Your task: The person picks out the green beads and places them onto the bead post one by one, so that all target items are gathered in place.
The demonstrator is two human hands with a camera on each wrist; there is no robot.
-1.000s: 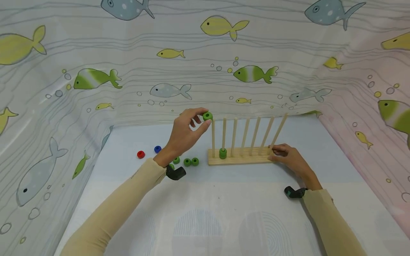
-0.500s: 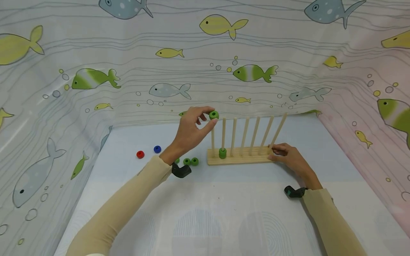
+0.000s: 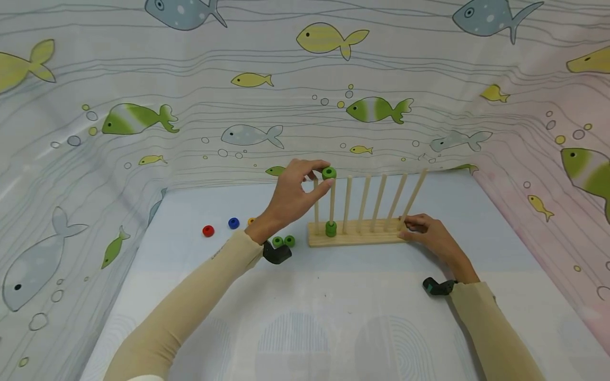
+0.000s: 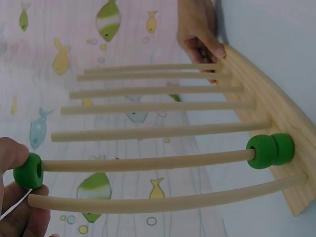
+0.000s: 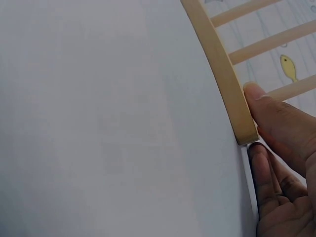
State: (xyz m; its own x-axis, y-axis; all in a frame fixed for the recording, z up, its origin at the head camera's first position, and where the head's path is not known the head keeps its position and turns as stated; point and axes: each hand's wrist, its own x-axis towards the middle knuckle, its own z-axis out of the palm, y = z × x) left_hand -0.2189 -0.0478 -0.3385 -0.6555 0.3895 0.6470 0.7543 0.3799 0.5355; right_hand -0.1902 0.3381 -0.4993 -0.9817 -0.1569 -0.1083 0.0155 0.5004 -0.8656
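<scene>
A wooden peg rack (image 3: 362, 238) with a row of upright pegs stands on the table. My left hand (image 3: 295, 196) pinches a green bead (image 3: 329, 173) between thumb and fingers, its hole facing the tip of the second peg from the left. In the left wrist view this bead (image 4: 28, 170) sits right at that peg's tip (image 4: 54, 166). Two green beads (image 4: 261, 151) are stacked low on the same peg, against the base. At the rack's right end, my right hand (image 3: 429, 235) grips the base, thumb (image 5: 266, 101) on its upper side and the fingers curled at its end.
Left of the rack lie loose beads: a red one (image 3: 208, 230), a blue one (image 3: 233, 223), a yellow one (image 3: 251, 221) partly behind the left wrist, and two green beads (image 3: 289, 241). A fish-patterned curtain (image 3: 200, 84) rises behind the table.
My left hand has carried the green bead rightward, from beside the first peg to the top of the second. A yellow bead has come into view behind the wrist. The right hand stays put.
</scene>
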